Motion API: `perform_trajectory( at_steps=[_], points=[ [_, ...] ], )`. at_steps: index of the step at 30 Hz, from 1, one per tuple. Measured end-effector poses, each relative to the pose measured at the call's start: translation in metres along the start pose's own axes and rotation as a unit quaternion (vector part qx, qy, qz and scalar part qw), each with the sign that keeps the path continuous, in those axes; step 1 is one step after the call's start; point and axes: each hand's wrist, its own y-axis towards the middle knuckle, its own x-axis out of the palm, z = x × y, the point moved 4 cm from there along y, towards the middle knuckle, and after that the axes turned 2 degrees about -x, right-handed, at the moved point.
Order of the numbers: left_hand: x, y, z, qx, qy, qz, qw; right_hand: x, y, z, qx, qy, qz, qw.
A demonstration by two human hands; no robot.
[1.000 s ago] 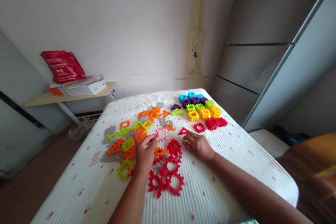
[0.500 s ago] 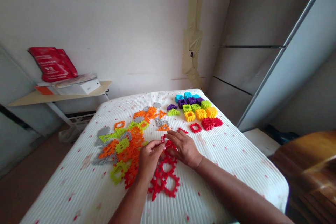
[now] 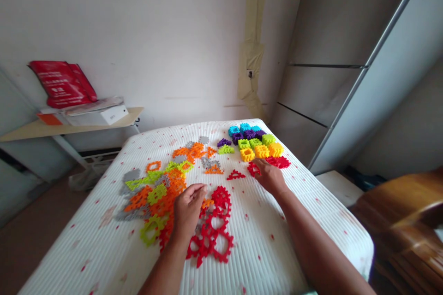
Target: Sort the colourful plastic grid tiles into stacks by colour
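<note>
My left hand [image 3: 188,205] hovers over the right edge of the mixed pile, fingers curled and pressed together; what they hold, if anything, is hidden. My right hand [image 3: 270,177] reaches forward, its fingertips on a red square frame piece [image 3: 254,169] that they partly cover. Close by lie a red triangle piece [image 3: 236,174] and stacked red pieces [image 3: 279,162]. Between my forearms spread loose red toothed building pieces [image 3: 221,245], some with round openings. Orange pieces [image 3: 164,205], with lime green and grey ones, make up the pile at left.
Behind my right hand stand rows of stacked pieces: yellow [image 3: 262,151], green [image 3: 255,143], purple [image 3: 249,134] and blue [image 3: 245,127]. A white ribbed cover [image 3: 277,258] lies beneath everything. A side table [image 3: 133,115] holds a white box and red bags. A wardrobe [image 3: 321,87] rises at right.
My right hand has moved away from my left, forward and right to the red square frame piece. My left hand has stayed near the pile. The view has shifted slightly.
</note>
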Motion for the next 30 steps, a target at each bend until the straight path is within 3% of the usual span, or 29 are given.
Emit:
perform_trajectory(
  at_steps=[9, 30],
  points=[
    [-0.002, 0.000, 0.000, 0.011, -0.004, 0.007, 1.000, 0.011, 0.007, 0.001, -0.005, -0.021, -0.061, 0.998],
    [-0.002, 0.001, 0.000, -0.001, -0.022, 0.010, 1.000, 0.008, 0.003, -0.002, -0.027, -0.024, -0.057, 0.998]
  ],
)
